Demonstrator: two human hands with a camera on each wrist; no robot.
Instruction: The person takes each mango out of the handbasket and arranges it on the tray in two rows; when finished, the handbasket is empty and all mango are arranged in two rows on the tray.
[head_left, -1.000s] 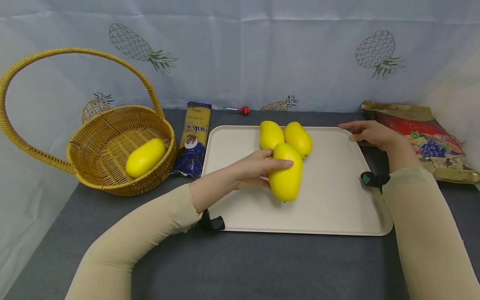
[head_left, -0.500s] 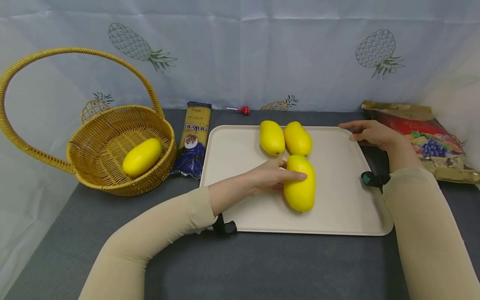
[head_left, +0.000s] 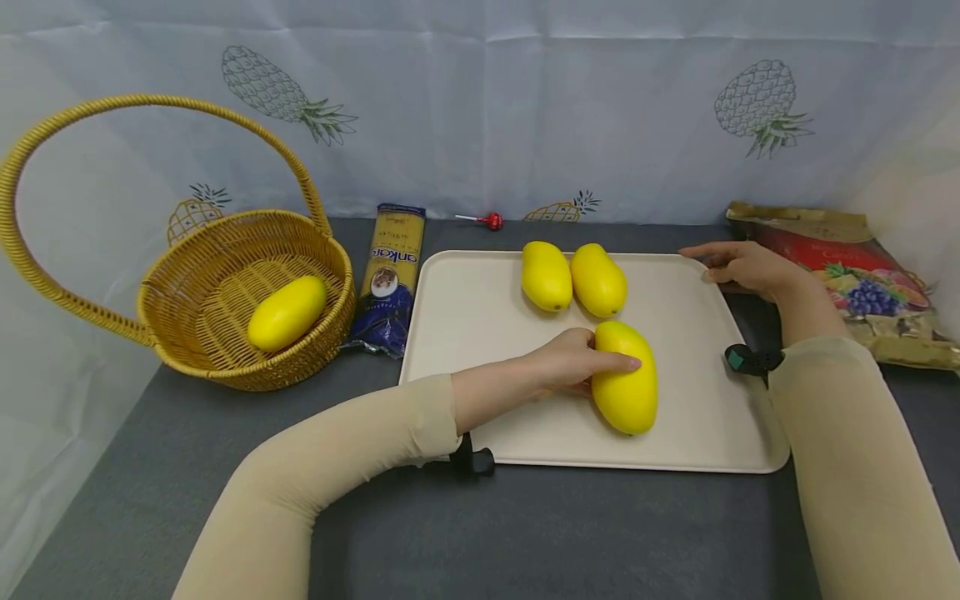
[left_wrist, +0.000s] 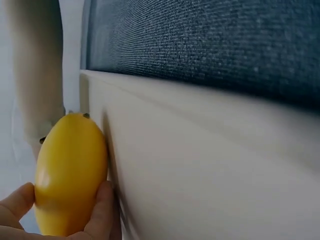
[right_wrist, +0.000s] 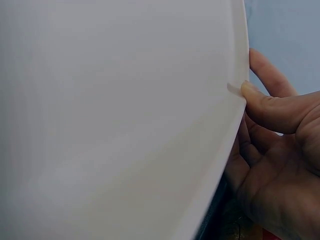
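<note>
A yellow mango (head_left: 630,396) is gripped in my left hand (head_left: 572,360), low over the near middle of the beige tray (head_left: 697,383). In the left wrist view, thumb and fingers clasp the mango (left_wrist: 72,165) from both sides; whether it touches the tray I cannot tell. Two more mangoes lie side by side near the tray's far edge, a left one (head_left: 546,277) and a right one (head_left: 598,281). My right hand (head_left: 753,268) pinches the tray's far right corner. Its thumb sits on the rim in the right wrist view, with fingers outside and below.
Left of the tray stands a wicker basket (head_left: 168,354) with a tall handle and one mango (head_left: 287,313) inside. Between them lies a blue and gold packet (head_left: 390,279). A red lollipop (head_left: 492,221) lies behind the tray, and a red and gold bag (head_left: 847,275) at right.
My left hand has carried its mango right and nearer to me, away from the two mangoes at the back. The basket's mango rolled slightly left, then stayed. My right hand stays at the corner.
</note>
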